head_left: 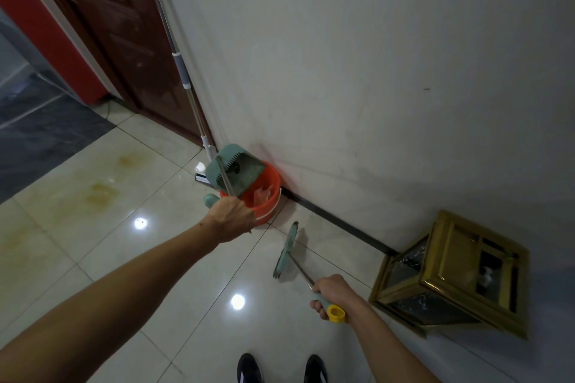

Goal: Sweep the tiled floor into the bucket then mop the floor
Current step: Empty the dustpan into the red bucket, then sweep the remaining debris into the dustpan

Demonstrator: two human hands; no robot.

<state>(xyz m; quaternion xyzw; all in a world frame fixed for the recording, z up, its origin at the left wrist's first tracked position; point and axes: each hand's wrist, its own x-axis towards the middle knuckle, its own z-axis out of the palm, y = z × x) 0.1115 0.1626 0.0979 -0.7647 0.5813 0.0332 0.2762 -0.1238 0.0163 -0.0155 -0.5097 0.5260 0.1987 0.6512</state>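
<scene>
An orange bucket point(264, 196) stands on the cream tiled floor point(124, 258) against the white wall. My left hand point(231, 218) grips the handle of a teal dustpan point(236, 169), which is tipped over the bucket's rim. Crumpled clear plastic lies inside the bucket. My right hand point(331, 294) grips the teal, yellow-capped handle of a broom point(286, 253). Its head rests on the floor to the right of the bucket. A mop point(182, 71) with a long metal pole leans upright in the corner behind the bucket.
A brass and glass lantern-like box point(451, 277) sits on the floor by the wall at the right. A dark red door point(124, 25) stands at the back left, with dark tiles beyond. Yellowish stains mark the tiles at the left. My shoes point(280, 368) show at the bottom.
</scene>
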